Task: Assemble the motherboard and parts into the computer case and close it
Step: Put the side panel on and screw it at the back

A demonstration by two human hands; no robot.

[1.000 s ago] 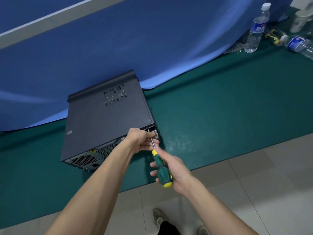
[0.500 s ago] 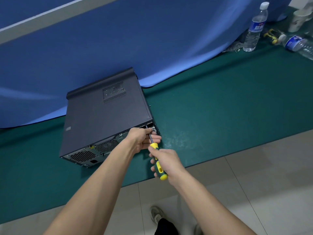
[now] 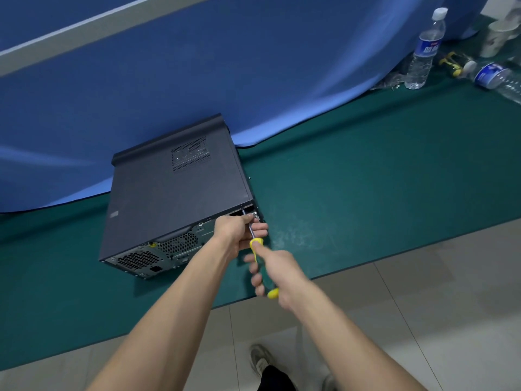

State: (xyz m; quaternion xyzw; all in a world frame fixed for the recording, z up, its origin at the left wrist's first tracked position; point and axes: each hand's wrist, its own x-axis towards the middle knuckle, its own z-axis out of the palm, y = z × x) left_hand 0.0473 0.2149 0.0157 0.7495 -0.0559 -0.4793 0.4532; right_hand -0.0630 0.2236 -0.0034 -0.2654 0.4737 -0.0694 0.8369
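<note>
A dark grey computer case (image 3: 174, 198) lies on its side on the green mat (image 3: 366, 179), its side panel on top and its rear vents facing me. My right hand (image 3: 276, 272) grips the green-and-yellow handle of a screwdriver (image 3: 255, 244). The metal shaft runs up to the case's near right rear corner. My left hand (image 3: 239, 231) is at that corner, its fingers curled round the shaft. The screw itself is hidden by my fingers.
A blue cloth (image 3: 253, 66) hangs behind the case. At the far right stand a water bottle (image 3: 424, 49), a second bottle lying down (image 3: 499, 77), a small yellow tool (image 3: 451, 63) and paper cups (image 3: 499, 38). Grey floor tiles (image 3: 423, 292) border the mat; my shoe (image 3: 260, 359) is below.
My right hand has turned on the screwdriver handle and shifted slightly. My left hand stays at the case corner, guiding the shaft. The camera has moved a little.
</note>
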